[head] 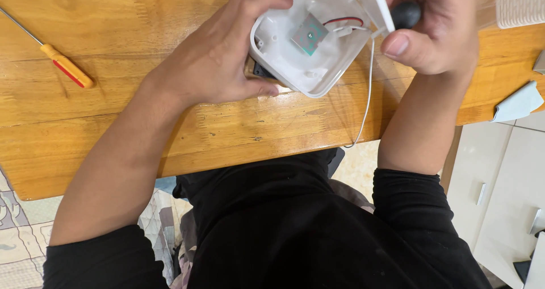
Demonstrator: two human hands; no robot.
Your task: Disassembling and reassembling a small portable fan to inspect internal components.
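Observation:
My left hand (218,53) grips an opened white plastic casing (318,67) from its left side, thumb under the near rim and fingers over the far rim. Inside the casing sit a small green circuit board (309,34) and red and black wires (343,22). My right hand (434,28) is closed around a dark rounded tool handle (406,13) at the casing's right edge, beside a flat white cover piece (377,2). A thin white wire (369,90) hangs from the casing over the table edge.
A wooden table (113,124) carries a screwdriver with an orange and red handle (65,66) at the left. A pale folded scrap (518,103) lies at the right edge, a woven white object (519,2) at the top right. White cabinet fronts (505,198) stand to the right.

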